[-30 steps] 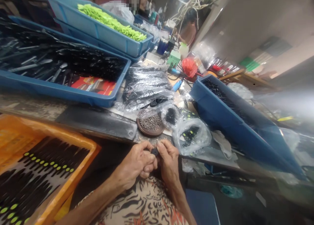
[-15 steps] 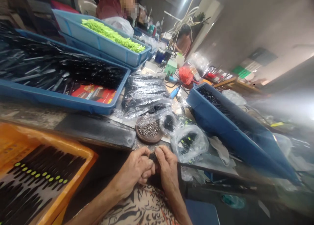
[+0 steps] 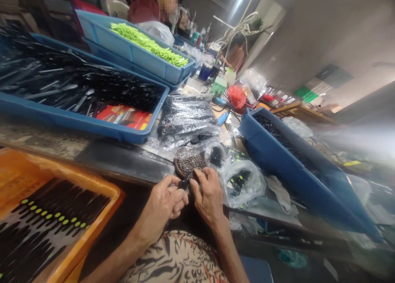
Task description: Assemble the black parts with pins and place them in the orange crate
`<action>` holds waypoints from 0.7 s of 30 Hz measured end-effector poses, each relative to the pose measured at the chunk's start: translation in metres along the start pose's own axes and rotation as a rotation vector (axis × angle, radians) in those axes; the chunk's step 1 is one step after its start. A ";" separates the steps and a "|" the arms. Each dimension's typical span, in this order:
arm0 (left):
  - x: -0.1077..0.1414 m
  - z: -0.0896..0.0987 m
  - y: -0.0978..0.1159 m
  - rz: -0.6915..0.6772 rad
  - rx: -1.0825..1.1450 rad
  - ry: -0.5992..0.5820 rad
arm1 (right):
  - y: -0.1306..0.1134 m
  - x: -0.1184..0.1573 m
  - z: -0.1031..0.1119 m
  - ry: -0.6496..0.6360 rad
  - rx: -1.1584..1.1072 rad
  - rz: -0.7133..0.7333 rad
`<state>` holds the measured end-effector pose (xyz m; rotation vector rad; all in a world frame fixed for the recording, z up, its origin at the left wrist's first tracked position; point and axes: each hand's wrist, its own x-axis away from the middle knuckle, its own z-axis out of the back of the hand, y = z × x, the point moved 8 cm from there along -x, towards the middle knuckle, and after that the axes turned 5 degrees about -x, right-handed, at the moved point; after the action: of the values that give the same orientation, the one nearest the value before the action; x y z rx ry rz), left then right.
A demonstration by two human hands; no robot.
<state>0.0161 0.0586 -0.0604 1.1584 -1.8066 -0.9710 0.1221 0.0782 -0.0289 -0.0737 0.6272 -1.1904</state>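
Observation:
My left hand [image 3: 166,198] is closed on a small black plastic part [image 3: 184,184], pinched between thumb and fingers, with a narrow end pointing up. Close beside it, my right hand [image 3: 208,192] reaches over the near rim of a round brown dish [image 3: 179,167]. Its fingers are bent, with thumb and forefinger a little apart, and I make out nothing between them. Small metal screws [image 3: 191,162] fill the dish. Right of my right hand lies an open clear plastic bag [image 3: 257,188] with black parts bearing yellow-green dots [image 3: 240,179].
An orange crate [image 3: 108,192] with rows of black parts stands at lower left. Blue trays [image 3: 129,134] [image 3: 277,155] flank the bench, one stacked tray holding bright green pieces [image 3: 148,42]. A wrapped bundle [image 3: 188,116] lies behind the dish. Two people sit farther back.
My right hand has left the black part and moved forward to the screw dish. My left hand has shifted slightly left and up, keeping the part. The view has tilted a little.

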 end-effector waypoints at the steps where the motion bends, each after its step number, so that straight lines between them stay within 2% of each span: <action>1: 0.000 0.000 0.000 0.006 0.005 0.005 | 0.000 0.000 0.000 -0.005 0.010 0.009; 6: 0.002 0.000 -0.001 0.024 0.033 0.016 | -0.003 0.001 0.003 -0.016 0.026 0.050; 18: 0.001 -0.001 -0.003 0.055 0.088 0.016 | 0.002 -0.007 0.008 -0.018 -0.276 0.025; 21: 0.000 -0.001 -0.002 0.051 0.112 0.024 | 0.002 -0.010 0.011 0.036 -0.338 0.030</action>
<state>0.0174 0.0578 -0.0623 1.1800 -1.8823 -0.8326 0.1269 0.0850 -0.0162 -0.3271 0.8540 -1.0493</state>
